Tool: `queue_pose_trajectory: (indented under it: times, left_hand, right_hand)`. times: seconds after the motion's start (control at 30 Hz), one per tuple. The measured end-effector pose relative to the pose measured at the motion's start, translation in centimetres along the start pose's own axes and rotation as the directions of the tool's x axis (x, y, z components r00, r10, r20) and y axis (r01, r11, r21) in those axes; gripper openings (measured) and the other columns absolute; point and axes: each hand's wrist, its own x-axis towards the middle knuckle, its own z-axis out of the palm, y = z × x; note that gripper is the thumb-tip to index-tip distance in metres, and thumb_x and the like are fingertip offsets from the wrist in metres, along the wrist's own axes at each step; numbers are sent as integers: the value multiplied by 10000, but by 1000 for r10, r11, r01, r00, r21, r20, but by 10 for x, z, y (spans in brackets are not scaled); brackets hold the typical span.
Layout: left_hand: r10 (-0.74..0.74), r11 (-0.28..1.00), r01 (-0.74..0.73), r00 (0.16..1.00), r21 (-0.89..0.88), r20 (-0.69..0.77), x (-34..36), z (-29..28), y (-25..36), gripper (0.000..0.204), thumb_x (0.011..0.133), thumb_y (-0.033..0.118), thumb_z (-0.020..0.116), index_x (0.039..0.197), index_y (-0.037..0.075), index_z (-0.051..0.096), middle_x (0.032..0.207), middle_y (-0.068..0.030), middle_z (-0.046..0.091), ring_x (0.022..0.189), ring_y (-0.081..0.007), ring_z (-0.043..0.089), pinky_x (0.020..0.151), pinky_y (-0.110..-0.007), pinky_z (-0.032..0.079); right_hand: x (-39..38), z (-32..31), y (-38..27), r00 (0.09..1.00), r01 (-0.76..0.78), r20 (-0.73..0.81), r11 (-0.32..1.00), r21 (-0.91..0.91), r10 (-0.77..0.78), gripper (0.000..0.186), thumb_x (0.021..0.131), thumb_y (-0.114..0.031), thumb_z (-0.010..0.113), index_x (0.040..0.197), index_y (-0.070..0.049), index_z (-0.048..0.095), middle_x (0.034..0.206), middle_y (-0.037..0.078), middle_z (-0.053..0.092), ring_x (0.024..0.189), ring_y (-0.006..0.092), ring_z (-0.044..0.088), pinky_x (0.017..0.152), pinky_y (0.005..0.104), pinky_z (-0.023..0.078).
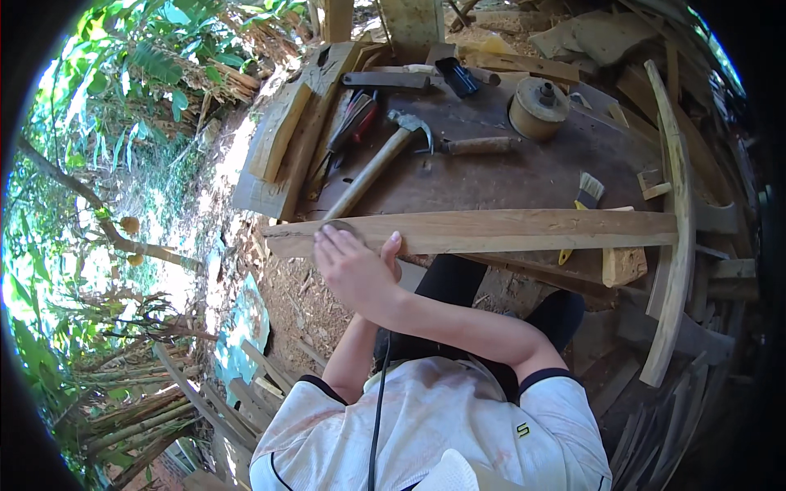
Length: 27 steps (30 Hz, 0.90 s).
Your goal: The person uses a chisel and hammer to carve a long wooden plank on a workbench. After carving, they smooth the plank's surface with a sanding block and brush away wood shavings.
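A long, pale wooden plank (pixel 524 229) lies crosswise in front of me, its left end reaching past the bench. My right hand (pixel 352 266) crosses over to this left end, fingers pressed down on the plank. A dark, rounded, thin piece (pixel 344 225) shows at the fingertips; its kind is not clear. Beneath the right wrist, my left hand (pixel 393 250) is mostly hidden. Its thumb stands at the plank's near edge, and it seems to grip the plank. Just beyond the fingers is the handle end of a claw hammer (pixel 372 172).
The brown workbench (pixel 491 184) carries a chisel-like tool (pixel 479 146), red-handled pliers (pixel 366 121), a dark flat bar (pixel 385 80), a round wooden block (pixel 539 108) and a paintbrush (pixel 588 192). A curved strip (pixel 678 188) crosses the plank's right end. Timber offcuts surround the bench.
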Motion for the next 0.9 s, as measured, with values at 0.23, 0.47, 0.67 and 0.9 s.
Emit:
queue_pose_trajectory:
  times: [0.23,0.47,0.67,0.9]
  left_hand:
    - [-51,976,79,989,-204,139,18,-1,-37,250,961,226,729,1129,81,613,1041,-10,605,969,-80,580,847,-229,477]
    - [-139,968,147,989,-201,55,-3,1,-40,201,985,138,700,1161,73,627,1069,7,611,982,-88,588,910,-243,499]
    - [90,982,-62,984,-176,153,17,-12,-47,258,1005,156,707,1220,30,638,1112,-26,654,1026,-133,617,953,-292,503]
    - [302,892,-143,894,-428,331,42,-42,-104,257,1028,4,637,1281,-1,596,1399,-160,641,1245,-236,640,1103,-433,506]
  right_hand:
    - [51,19,-14,997,65,-43,997,52,-63,506,972,-161,575,1428,58,584,1535,187,591,1464,289,530,1242,415,392]
    - [-23,5,27,996,-84,-13,996,-30,84,506,977,-155,579,1414,98,597,1547,219,574,1479,310,516,1240,426,393]
    - [32,-4,-3,997,73,9,997,-37,-72,477,942,-142,628,1383,39,636,1469,174,646,1421,293,572,1211,417,434]
    - [-50,-108,105,980,-196,22,963,183,196,392,895,-89,661,1275,0,702,1329,136,713,1342,318,619,1109,397,517]
